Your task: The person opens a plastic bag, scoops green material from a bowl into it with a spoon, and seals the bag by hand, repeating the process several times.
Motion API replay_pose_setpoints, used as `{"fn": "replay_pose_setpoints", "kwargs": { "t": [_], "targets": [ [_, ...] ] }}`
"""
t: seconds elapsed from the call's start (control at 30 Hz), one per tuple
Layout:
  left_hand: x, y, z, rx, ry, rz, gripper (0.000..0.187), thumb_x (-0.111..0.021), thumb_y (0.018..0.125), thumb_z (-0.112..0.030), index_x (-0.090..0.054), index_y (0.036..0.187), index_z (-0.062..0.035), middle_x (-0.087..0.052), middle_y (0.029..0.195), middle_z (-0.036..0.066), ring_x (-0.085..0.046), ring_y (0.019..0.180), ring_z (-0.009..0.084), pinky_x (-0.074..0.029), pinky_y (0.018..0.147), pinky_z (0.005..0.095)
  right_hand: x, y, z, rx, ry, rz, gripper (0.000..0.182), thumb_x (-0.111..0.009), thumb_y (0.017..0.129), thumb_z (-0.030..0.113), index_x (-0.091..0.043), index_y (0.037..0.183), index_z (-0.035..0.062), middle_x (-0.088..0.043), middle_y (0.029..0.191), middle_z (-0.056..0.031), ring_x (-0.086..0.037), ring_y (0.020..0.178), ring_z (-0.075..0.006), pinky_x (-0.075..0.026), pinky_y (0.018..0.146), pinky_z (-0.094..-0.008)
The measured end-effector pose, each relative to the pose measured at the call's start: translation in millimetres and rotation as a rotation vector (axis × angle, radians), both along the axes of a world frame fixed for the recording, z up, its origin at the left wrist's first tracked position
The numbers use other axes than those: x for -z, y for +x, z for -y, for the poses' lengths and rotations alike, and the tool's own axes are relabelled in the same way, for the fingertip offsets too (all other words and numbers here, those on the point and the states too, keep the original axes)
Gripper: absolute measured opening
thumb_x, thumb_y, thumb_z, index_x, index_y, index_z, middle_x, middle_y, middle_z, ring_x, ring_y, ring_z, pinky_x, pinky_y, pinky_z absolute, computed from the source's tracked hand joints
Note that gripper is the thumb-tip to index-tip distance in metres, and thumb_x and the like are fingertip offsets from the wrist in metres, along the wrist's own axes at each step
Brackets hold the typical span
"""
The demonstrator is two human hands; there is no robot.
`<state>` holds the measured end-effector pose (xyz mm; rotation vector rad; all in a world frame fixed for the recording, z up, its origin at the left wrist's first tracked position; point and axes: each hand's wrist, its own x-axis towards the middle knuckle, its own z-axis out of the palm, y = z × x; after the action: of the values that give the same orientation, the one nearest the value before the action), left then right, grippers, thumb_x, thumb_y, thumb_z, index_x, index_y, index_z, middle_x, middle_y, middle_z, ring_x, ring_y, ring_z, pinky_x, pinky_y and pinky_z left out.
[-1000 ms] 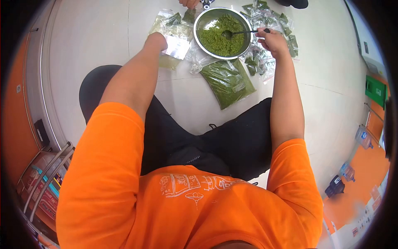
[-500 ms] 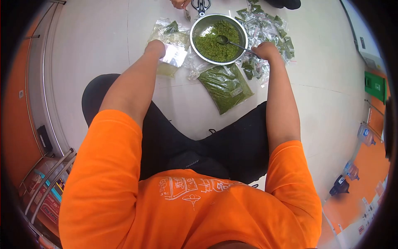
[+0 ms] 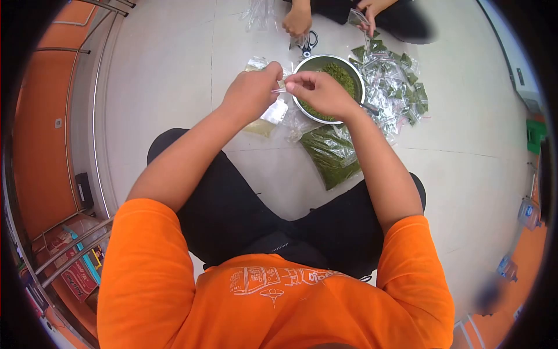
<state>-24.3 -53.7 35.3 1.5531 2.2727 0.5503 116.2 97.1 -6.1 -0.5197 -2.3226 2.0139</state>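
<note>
Above the left side of the metal bowl [image 3: 361, 96], my left hand [image 3: 251, 92] is closed on a small clear plastic bag [image 3: 280, 90], mostly hidden by the fingers. Thumb and fingers of my right hand [image 3: 325, 95] pinch at the bag's other side. Chopped green stuff [image 3: 338, 74] fills the bowl's bottom. A spoon's dark handle [image 3: 369, 109] leans over the right rim; its head is hidden under my right forearm and hand. A large clear bag of green stuff [image 3: 328, 160] lies below the bowl. More clear packaging [image 3: 274, 111] lies beneath my left hand.
Several small filled zip bags [image 3: 398, 87] are heaped right of the bowl. Scissors [image 3: 310, 43] lie behind it. Across from me are another person's two hands [image 3: 297, 22], one near a small bag. A metal rack [image 3: 72, 250] stands at left.
My right hand has left the spoon and come over to my left hand, at the small bag. Both hands are now raised beside the bowl. More of the other person has come into view.
</note>
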Motion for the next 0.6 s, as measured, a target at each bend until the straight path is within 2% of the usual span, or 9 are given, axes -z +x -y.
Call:
{"fn": "replay_pose_setpoints", "kwargs": {
  "t": [0.03,0.17,0.2,0.3,0.4,0.5,0.57,0.6],
  "targets": [
    [-1.0,2.7,-2.0,0.025,0.022,-0.016,0.035,-0.074,0.077,-0.005,-0.051,0.104,-0.0074,-0.072,0.087,0.011,-0.07,0.08,0.0309,-0.054,0.07,0.0403,0.1,1.5,2.9,0.027,0.027,-0.032,0.032,-0.07,0.091,0.024,-0.068,0.11,-0.0016,-0.07,0.092,-0.0063,-0.063,0.084,-0.0119,-0.051,0.079,-0.028],
    [-6.8,7.6,-14.7,0.141,0.082,-0.123,0.044,-0.073,0.075,-0.003,-0.053,0.113,-0.0107,-0.069,0.087,0.006,-0.067,0.091,0.0292,-0.052,0.079,0.0399,-1.4,9.2,-4.1,0.104,-0.006,0.025,0.026,-0.071,0.088,0.016,-0.069,0.108,-0.0006,-0.069,0.088,-0.0035,-0.062,0.08,-0.0093,-0.051,0.075,-0.0262],
    [-6.9,7.2,-14.5,0.131,0.105,-0.102,0.048,-0.075,0.075,-0.006,-0.055,0.119,-0.0123,-0.067,0.09,0.006,-0.065,0.094,0.0287,-0.051,0.085,0.0387,-1.6,12.0,-5.0,0.139,-0.033,0.019,0.024,-0.071,0.089,0.014,-0.07,0.107,-0.0006,-0.068,0.087,-0.0028,-0.061,0.078,-0.0089,-0.05,0.074,-0.0257],
    [3.5,5.4,-20.4,-0.011,0.314,0.012,0.052,-0.077,0.076,-0.011,-0.055,0.123,-0.0105,-0.067,0.093,0.007,-0.065,0.095,0.0266,-0.052,0.085,0.0375,0.3,17.8,-16.0,0.205,0.011,0.052,0.02,-0.068,0.09,0.01,-0.07,0.107,-0.0015,-0.066,0.082,0.0,-0.057,0.071,-0.0081,-0.049,0.07,-0.0242],
    [2.1,3.3,-29.8,-0.217,0.2,0.182,0.048,-0.078,0.078,-0.016,-0.058,0.119,-0.0054,-0.068,0.095,0.009,-0.066,0.093,0.024,-0.053,0.084,0.0354,-5.7,19.0,-20.9,0.297,-0.054,0.164,0.021,-0.067,0.092,0.011,-0.069,0.108,-0.0025,-0.066,0.082,-0.0002,-0.056,0.07,-0.0082,-0.048,0.068,-0.0241],
    [8.0,-3.7,-37.5,-0.253,0.086,0.393,0.037,-0.077,0.081,-0.021,-0.065,0.11,-0.0014,-0.071,0.097,0.01,-0.068,0.089,0.0197,-0.054,0.079,0.0333,-10.8,14.0,-18.6,0.392,-0.172,0.156,0.021,-0.069,0.091,0.013,-0.07,0.106,-0.001,-0.067,0.083,-0.0008,-0.058,0.072,-0.0076,-0.047,0.067,-0.0232],
    [21.2,-5.6,-40.7,-0.171,0.137,0.471,0.029,-0.074,0.083,-0.026,-0.073,0.101,-0.0022,-0.074,0.093,0.012,-0.069,0.081,0.0172,-0.054,0.075,0.0323,2.2,13.9,-18.3,0.352,-0.178,0.071,0.021,-0.069,0.091,0.015,-0.07,0.105,-0.0001,-0.068,0.085,-0.0014,-0.06,0.074,-0.0074,-0.047,0.066,-0.0224],
    [24.0,-2.3,-41.4,-0.198,0.058,0.492,0.028,-0.073,0.083,-0.026,-0.074,0.099,-0.0037,-0.074,0.089,0.012,-0.069,0.079,0.0162,-0.054,0.074,0.0322,8.1,15.1,-16.5,0.355,-0.124,0.059,0.018,-0.071,0.088,0.019,-0.072,0.087,0.0004,-0.068,0.077,0.0001,-0.059,0.071,-0.0068,-0.048,0.067,-0.0238]
  ]
}}
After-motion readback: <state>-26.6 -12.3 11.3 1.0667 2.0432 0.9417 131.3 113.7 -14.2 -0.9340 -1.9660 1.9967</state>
